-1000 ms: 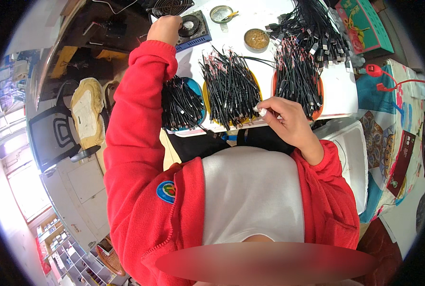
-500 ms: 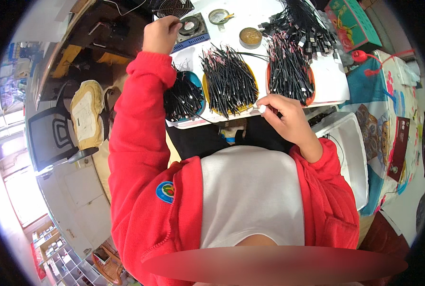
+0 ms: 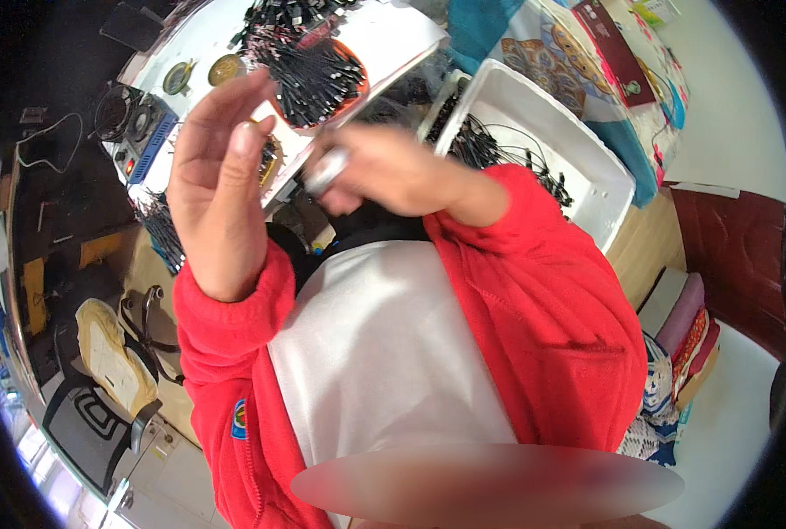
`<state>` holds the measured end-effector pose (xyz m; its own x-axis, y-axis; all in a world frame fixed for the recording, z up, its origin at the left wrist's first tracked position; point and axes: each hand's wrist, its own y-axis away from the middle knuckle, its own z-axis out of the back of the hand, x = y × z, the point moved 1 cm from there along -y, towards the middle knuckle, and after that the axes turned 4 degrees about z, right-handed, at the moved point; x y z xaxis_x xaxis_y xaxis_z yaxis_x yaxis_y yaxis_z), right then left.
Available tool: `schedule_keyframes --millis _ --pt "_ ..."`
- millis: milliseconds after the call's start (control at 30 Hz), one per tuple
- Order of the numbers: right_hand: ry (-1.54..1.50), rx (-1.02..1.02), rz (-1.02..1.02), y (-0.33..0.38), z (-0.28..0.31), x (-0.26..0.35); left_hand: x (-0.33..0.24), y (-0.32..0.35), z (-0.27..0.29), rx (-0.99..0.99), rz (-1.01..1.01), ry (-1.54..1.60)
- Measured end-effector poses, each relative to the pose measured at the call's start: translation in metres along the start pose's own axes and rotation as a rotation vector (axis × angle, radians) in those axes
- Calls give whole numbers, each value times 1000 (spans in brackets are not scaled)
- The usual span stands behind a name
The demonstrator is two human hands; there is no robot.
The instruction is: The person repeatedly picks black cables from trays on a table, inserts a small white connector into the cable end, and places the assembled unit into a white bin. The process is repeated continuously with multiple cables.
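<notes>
Thin black cables (image 3: pixel 318 84), bunched in curved orange tray (image 3: pixel 365 86). Left of tray: left hand (image 3: pixel 221 194), fingers wide apart. Before tray: blurry right hand (image 3: pixel 393 167), small white thing (image 3: pixel 327 172) there, cannot tell if held.

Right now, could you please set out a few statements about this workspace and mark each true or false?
1. Both sleeves are red. True.
2. The white foam box is empty. False: black cables lie in it.
3. A white item shows at the fingers of the right hand. True.
4. The left hand has its thumb and index fingertip pressed together. False: they are apart.
5. A cable bundle lies in the orange tray. True.
</notes>
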<state>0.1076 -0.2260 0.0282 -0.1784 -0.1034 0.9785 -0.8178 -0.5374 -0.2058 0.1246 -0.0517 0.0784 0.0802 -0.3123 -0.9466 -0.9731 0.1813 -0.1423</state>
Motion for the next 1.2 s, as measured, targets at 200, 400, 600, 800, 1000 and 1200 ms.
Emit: schedule_keyframes --millis 200,400,600,800,1000,1200 --pt "284 -752 171 128 110 99 16 17 58 -58 175 -170" --pt "801 -500 -433 210 166 76 50 46 118 -116 329 -374" --pt "1079 -281 -971 220 219 -181 48 72 161 -367 191 -808" --pt "1166 -65 -1015 197 166 -297 33 56 194 -634 21 -1470" --pt "1239 64 -896 126 148 -184 58 22 214 -638 89 -1674" --pt "821 50 -327 9 66 -60 66 21 227 -736 81 -1438"
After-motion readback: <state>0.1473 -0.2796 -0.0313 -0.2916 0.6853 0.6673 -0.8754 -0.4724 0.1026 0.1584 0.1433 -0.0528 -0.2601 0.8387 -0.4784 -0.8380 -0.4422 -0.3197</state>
